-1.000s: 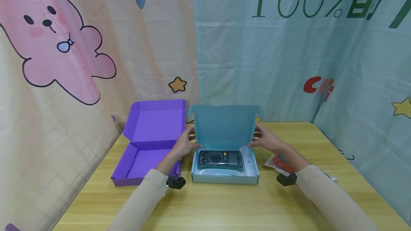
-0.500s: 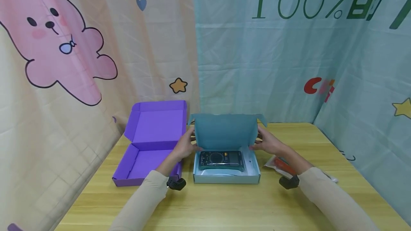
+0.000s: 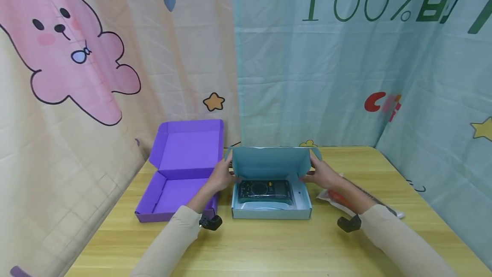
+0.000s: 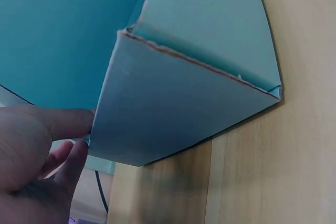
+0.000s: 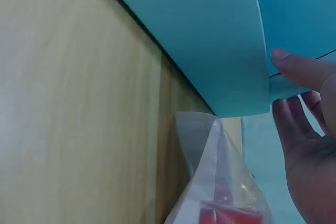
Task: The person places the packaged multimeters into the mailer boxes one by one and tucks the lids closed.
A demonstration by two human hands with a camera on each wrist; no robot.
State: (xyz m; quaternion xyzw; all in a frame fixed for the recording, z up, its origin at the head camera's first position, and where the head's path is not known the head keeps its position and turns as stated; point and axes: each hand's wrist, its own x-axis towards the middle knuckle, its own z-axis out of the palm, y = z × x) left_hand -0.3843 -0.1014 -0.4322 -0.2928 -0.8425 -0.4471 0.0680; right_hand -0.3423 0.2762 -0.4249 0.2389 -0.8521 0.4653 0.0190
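A light blue cardboard box (image 3: 271,213) stands at mid-table, its hinged lid (image 3: 270,161) raised and leaning back. Inside lies a dark multimeter (image 3: 265,191) in clear wrapping. My left hand (image 3: 221,175) pinches the lid's left side near the hinge, thumb in front and fingers behind. On the opposite side, my right hand (image 3: 324,175) holds the lid the same way. In the left wrist view, thumb and fingers of the left hand (image 4: 37,156) meet at the back corner of the box. The right wrist view shows the right thumb (image 5: 296,69) over the lid's edge.
To the left of the blue box is an open purple box (image 3: 173,217) with its lid standing up. A clear plastic bag (image 3: 328,195) with something red inside lies under my right forearm. Curtains (image 3: 292,76) hang behind the table (image 3: 269,247).
The blue lid has tilted further back, so its top edge sits lower in view. Both hands have stayed at its sides and moved slightly with it. The multimeter has not moved.
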